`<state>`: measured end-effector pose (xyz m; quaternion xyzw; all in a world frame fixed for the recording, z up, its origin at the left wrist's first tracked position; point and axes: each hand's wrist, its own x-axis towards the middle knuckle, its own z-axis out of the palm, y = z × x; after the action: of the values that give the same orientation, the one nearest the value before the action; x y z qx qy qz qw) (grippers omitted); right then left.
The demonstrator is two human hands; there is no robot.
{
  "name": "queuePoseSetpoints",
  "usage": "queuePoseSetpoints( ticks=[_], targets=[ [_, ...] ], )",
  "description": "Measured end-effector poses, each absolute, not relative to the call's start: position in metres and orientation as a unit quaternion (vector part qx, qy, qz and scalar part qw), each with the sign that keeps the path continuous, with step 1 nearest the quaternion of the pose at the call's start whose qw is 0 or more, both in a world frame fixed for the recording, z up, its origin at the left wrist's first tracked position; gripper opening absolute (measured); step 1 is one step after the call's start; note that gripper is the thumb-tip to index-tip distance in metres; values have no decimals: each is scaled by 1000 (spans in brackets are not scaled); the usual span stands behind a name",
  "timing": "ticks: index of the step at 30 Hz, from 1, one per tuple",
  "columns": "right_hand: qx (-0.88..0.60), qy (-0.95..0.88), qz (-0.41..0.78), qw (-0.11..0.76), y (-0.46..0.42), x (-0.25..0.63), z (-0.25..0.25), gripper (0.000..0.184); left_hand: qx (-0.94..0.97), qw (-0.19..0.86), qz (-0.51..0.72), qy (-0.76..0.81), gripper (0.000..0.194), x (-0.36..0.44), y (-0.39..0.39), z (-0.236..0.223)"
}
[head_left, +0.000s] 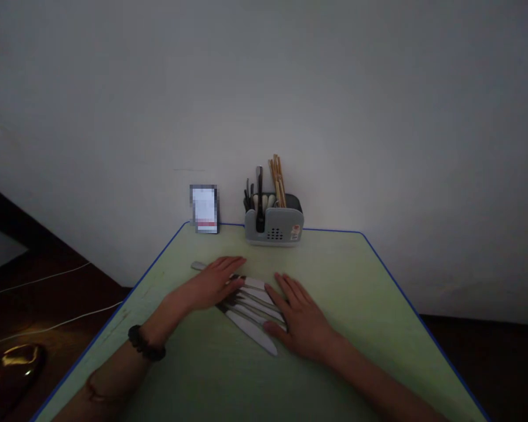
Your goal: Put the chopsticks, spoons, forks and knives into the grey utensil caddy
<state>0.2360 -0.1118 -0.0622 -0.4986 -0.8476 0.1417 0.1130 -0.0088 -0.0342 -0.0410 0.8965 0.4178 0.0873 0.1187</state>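
Observation:
Several silver table knives lie fanned out on the pale green table, their blades toward the right. My left hand rests over their left part, fingers stretched out, covering some of the handles; one grey end pokes out beyond it. At the right, my right hand lies with its fingers spread, its thumb and fingertips at the ends of the blades. Neither hand is closed around a knife. How firmly the palms press on them is hidden.
Against the wall stands a grey utensil holder with chopsticks and dark- and white-handled utensils. A blurred-out phone-like screen is upright to its left. The table has a blue edge. White cables run at the far left.

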Motion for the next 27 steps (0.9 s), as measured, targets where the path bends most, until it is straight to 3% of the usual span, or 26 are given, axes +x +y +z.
queuePoseSetpoints(
  ticks=[5,12,20,24,27],
  targets=[
    [-497,-854,99,121,-77,266,-65,72,912,57,89,396,57,-1,-55,-71],
    [-480,-851,86,195,-51,288,-72,58,898,40,103,426,63,41,-40,-78],
    [-520,-822,67,224,-52,294,-68,26,891,46,195,408,41,40,-36,-77],
    [-527,-818,83,216,-52,298,-66,24,902,51,198,380,22,38,-37,-70],
    [-535,-812,100,212,-52,299,-65,24,912,68,185,361,23,37,-38,-68]
  ],
)
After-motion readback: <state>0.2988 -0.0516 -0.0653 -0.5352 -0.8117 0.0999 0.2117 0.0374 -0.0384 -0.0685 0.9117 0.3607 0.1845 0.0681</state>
